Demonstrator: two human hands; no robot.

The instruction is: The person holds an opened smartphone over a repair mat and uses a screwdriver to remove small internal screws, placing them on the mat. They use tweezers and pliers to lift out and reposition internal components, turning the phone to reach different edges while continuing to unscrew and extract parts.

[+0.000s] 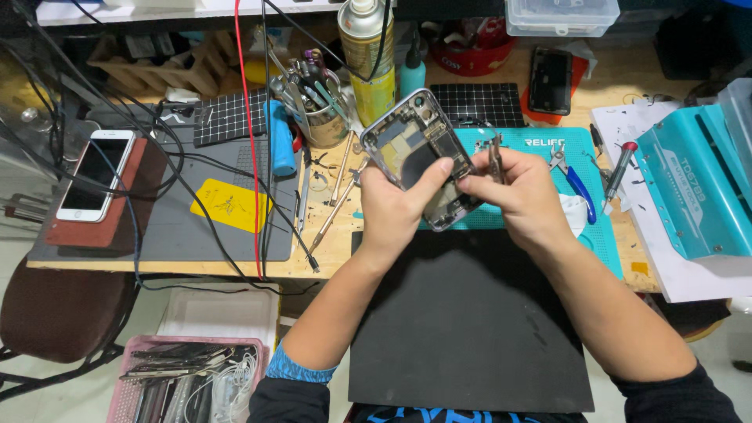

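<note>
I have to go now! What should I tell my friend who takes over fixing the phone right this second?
Left hand: holds the opened phone frame up over the bench, thumb across its middle.
Right hand: grips tweezers, tips at the frame's right edge.
Things: the frame's insides are bare, with no screen on it. A black mat lies under the hands, a teal mat behind it with blue-handled pliers. A white phone sits on a block at far left.
Done: the phone is open.
Left: the tweezer work inside; which part it is, is too small to tell.
</note>
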